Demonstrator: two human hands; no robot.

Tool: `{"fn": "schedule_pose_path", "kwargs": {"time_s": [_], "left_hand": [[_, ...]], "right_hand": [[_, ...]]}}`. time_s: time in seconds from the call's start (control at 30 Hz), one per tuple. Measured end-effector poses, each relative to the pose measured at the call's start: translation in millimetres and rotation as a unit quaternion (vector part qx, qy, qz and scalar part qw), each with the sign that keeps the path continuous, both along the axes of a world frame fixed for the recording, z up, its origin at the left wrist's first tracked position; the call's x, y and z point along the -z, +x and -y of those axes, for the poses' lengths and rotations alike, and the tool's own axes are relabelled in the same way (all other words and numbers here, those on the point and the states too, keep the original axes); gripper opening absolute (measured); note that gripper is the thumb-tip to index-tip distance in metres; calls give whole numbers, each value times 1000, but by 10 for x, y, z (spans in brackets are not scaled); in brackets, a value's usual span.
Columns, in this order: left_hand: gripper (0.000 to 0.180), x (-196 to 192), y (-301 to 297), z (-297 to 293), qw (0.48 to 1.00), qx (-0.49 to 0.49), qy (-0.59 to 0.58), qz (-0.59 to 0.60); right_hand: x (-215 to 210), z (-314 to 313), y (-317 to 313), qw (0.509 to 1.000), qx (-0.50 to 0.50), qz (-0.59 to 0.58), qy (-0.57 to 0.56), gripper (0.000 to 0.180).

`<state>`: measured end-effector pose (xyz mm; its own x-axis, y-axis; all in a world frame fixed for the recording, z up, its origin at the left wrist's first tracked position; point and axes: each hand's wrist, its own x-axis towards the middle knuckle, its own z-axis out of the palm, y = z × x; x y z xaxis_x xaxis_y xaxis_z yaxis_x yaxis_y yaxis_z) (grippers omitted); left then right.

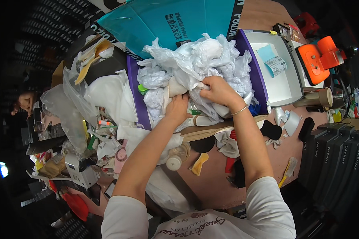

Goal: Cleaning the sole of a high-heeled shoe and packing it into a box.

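A large purple-sided box [135, 89] with a raised teal lid [167, 24] stands in front of me, heaped with crumpled white plastic bags [195, 53]. My right hand [220, 92] is closed, its thumb and fingers pinching thin white plastic in the middle of the heap. Just left of it, my left hand [177, 108] reaches over the box's near edge. Its thumb stands apart from the fingers, and the fingertips rest against a beige padded item [175, 87]. A bright green piece [142, 89] shows at the left wall of the box.
Right of the box lies a white-lined tray [269, 85] with a blue slip, then an orange device [313, 63]. Dark boxes [331, 159] stack at the lower right. A yellow brush [288, 171], a yellow scrap [198, 164] and a clear jar [177, 155] lie nearer me. Clear plastic bags [70, 107] hang at left.
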<state>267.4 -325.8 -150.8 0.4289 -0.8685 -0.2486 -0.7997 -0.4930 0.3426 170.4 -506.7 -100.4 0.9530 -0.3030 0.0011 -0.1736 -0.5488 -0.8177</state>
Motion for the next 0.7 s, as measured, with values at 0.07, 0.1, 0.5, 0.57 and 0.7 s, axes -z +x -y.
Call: {"fn": "schedule_pose_path", "kwargs": {"time_s": [0.07,0.1,0.5,0.57,0.7], "left_hand": [[72,-6,17,2,999,-8,27,-20],[71,-15,22,10,999,-12,39,-30],[52,-96,-68,-3,1000,-20,16,1],[51,-26,-16,-48,1000,1,11,8],[57,62,65,-110,1000,4,13,-10]], "right_hand": [[-16,-10,-2,1000,-7,-5,0,30],[-24,-12,-5,1000,-7,-11,2,31],[47,8,-15,1000,-19,-4,3,32],[62,7,-15,1000,-20,-1,2,32],[21,-4,-17,1000,-25,-7,6,33]]}}
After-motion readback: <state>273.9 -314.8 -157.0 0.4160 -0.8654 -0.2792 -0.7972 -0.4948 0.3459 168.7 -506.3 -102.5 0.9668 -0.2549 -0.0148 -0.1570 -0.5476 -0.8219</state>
